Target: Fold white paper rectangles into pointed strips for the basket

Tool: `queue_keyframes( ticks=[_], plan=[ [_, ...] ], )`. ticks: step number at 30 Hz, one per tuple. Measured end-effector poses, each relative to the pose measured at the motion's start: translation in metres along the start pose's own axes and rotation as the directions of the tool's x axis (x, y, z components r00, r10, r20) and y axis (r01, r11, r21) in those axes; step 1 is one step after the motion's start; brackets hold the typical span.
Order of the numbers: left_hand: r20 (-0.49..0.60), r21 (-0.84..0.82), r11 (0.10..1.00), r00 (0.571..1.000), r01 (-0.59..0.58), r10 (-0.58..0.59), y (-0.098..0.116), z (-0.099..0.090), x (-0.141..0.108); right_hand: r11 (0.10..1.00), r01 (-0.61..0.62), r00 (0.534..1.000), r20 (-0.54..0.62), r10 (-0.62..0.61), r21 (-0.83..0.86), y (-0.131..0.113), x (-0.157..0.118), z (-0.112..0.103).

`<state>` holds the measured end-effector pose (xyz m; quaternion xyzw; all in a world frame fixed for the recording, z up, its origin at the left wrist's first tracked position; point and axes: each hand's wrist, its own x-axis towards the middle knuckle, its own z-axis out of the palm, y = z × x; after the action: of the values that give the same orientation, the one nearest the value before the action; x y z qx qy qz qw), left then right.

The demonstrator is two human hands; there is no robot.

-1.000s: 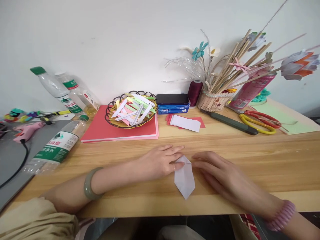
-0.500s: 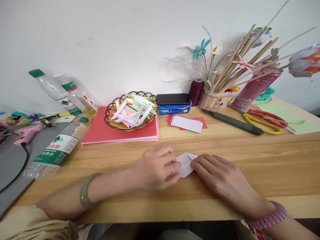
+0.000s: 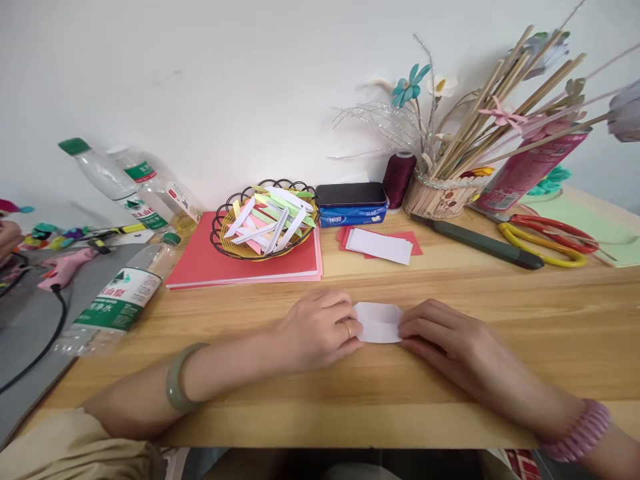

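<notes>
A small white piece of paper (image 3: 379,323) with slanted upper corners lies between my hands, low over the wooden table. My left hand (image 3: 325,328), with a ring on one finger, pinches its left edge. The right edge is pinched by my right hand (image 3: 445,333), fingers closed together. Behind the paper, white slips (image 3: 380,246) rest on red ones (image 3: 415,241). A round basket (image 3: 216,233) of folded paper strips stands on red sheets (image 3: 193,257) behind my left hand.
Plastic bottles (image 3: 120,300) and a pink glue gun (image 3: 67,267) are at the left, where part of another person's hand (image 3: 9,239) shows. A blue packet (image 3: 353,215), thread spool (image 3: 399,180), flower holder (image 3: 433,200), green-handled tool (image 3: 480,243) and scissors (image 3: 545,243) stand or lie behind.
The paper has turned from a pointed, tilted shape to lie level, its upper edge now flat. My right hand has moved slightly right. Another person's hand has appeared at the left edge.
</notes>
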<state>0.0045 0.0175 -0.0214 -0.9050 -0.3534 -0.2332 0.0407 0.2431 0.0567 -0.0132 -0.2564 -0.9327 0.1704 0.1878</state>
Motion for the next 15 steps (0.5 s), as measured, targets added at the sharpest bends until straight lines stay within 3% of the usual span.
queue_keyframes(
  ticks=[3,9,15],
  plan=[
    [0.037,-0.034,0.999,0.999,-0.003,0.004,-0.006,0.001,0.003,0.999,-0.004,1.0,-0.011,0.005,0.044,0.003,-0.001,-0.001],
    [0.026,-0.024,0.995,0.995,-0.1,0.101,-0.014,0.005,0.009,0.984,-0.131,0.991,0.011,0.13,0.124,0.01,-0.006,0.004],
    [-0.066,0.157,0.97,0.978,-0.184,0.197,-0.017,0.014,0.015,0.981,-0.15,0.988,0.044,0.146,0.125,0.02,0.003,0.004]
  ],
)
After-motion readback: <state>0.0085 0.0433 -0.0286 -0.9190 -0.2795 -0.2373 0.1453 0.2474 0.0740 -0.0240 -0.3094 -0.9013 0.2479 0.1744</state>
